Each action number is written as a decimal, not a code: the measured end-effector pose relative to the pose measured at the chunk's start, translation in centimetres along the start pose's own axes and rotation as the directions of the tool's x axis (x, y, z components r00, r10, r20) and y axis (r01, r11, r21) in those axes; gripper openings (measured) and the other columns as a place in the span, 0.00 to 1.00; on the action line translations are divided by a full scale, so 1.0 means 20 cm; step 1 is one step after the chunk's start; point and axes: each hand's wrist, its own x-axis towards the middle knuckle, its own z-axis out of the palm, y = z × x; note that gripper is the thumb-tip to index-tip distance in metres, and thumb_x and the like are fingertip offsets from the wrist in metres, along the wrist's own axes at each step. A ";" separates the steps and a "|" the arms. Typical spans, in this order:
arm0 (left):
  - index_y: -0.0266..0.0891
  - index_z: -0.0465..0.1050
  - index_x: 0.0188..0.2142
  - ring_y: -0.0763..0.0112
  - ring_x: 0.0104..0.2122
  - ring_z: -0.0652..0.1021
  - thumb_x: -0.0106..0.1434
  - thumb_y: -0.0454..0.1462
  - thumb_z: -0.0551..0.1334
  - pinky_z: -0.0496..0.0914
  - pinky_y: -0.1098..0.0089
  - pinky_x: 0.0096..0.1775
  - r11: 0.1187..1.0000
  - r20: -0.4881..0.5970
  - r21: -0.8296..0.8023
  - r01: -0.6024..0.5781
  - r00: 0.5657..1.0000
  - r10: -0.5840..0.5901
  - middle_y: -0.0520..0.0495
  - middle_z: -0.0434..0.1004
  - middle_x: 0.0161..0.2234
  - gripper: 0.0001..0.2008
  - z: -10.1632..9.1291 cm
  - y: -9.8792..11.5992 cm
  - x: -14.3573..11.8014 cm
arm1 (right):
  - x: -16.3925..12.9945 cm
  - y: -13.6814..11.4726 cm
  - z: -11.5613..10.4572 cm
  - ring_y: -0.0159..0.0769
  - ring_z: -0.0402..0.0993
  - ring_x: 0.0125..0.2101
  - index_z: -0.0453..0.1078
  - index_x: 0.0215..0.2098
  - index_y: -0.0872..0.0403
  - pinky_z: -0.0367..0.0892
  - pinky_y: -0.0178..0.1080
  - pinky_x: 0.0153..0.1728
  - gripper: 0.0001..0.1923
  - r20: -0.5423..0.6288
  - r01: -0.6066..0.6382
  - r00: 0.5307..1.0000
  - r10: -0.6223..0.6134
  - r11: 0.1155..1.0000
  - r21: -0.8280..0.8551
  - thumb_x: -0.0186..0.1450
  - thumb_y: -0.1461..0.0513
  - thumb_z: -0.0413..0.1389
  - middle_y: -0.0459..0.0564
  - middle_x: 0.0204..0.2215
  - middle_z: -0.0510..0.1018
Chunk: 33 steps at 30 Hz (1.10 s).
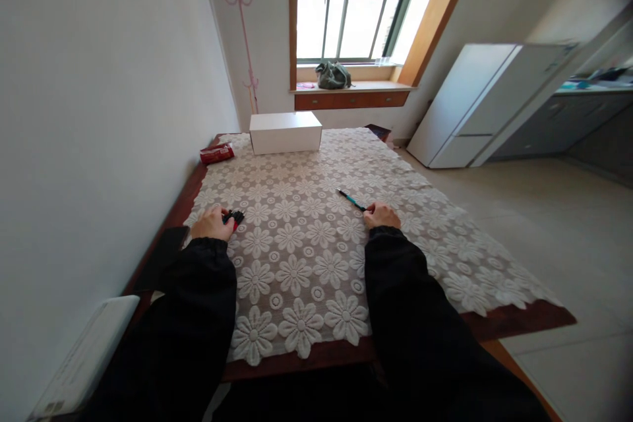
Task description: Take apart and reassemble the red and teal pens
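On the left of the lace tablecloth (316, 293), my left hand (211, 224) is closed around a bundle of several dark pens (237, 216), with a bit of red showing at its lower side. The tips of the bundle stick out to the right of the fingers. Farther right, my right hand (382, 216) pinches one end of a single slim pen (352, 200), dark with a teal middle. Its pointed end faces away and to the left, close above or on the cloth; which of the two I cannot tell.
A white box (287, 134) stands at the table's far end, with a red packet (217, 153) left of it. Beside my left forearm lie a flat black object (163, 257) and a white box-like object (89, 349). A wall (99, 112) borders the table's left side.
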 end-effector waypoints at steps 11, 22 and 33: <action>0.43 0.75 0.38 0.58 0.41 0.78 0.58 0.46 0.62 0.68 0.68 0.38 1.000 0.145 -0.005 -0.014 0.989 0.015 0.45 0.80 0.39 0.12 -0.04 -0.03 0.02 | -0.03 -0.12 0.01 0.47 0.70 0.45 0.72 0.43 0.53 0.62 0.46 0.46 0.12 -0.159 0.295 0.948 -0.276 0.949 0.109 0.63 0.58 0.54 0.55 0.44 0.74; 0.44 0.78 0.36 0.59 0.37 0.79 0.55 0.47 0.62 0.66 0.69 0.33 0.999 0.164 -0.021 -0.027 0.986 0.031 0.46 0.82 0.36 0.13 -0.04 -0.02 0.02 | -0.04 -0.17 0.05 0.43 0.73 0.40 0.73 0.42 0.52 0.64 0.45 0.46 0.11 -0.104 0.378 0.926 -0.364 0.897 0.229 0.64 0.58 0.53 0.53 0.41 0.76; 0.45 0.79 0.33 0.57 0.36 0.79 0.54 0.54 0.61 0.67 0.68 0.34 0.999 0.228 0.024 0.039 0.973 -0.043 0.44 0.82 0.33 0.19 -0.03 -0.03 0.02 | -0.09 -0.21 0.03 0.42 0.73 0.41 0.73 0.40 0.52 0.66 0.43 0.46 0.10 -0.118 0.474 0.880 -0.461 0.832 0.288 0.64 0.59 0.52 0.52 0.39 0.76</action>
